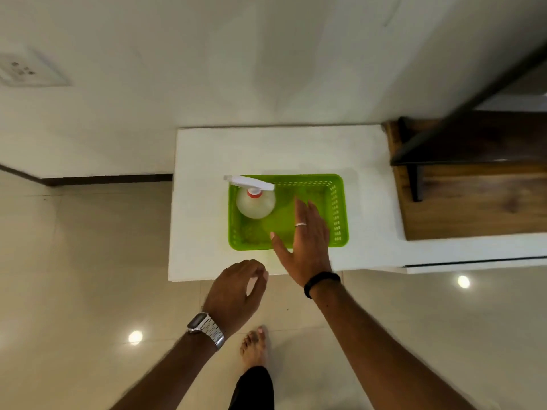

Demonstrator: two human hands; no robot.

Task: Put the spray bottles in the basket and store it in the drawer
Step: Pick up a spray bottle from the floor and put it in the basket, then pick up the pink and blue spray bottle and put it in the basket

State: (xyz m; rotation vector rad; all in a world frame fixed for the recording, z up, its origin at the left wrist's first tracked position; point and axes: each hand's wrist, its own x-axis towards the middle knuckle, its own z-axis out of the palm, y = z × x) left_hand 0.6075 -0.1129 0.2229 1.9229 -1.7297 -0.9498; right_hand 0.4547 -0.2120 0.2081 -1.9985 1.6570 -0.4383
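A bright green perforated basket sits on a white cabinet top. One clear spray bottle with a white trigger head and a red collar stands upright in the basket's left half. My right hand is spread flat over the basket's right front part, fingers apart, holding nothing. My left hand hovers at the cabinet's front edge, fingers loosely curled and empty. No second bottle is in view, and no drawer front shows.
A wooden shelf with a dark metal frame adjoins the cabinet on the right. A white wall with a socket plate stands behind. Glossy beige floor tiles lie below, with my bare foot on them.
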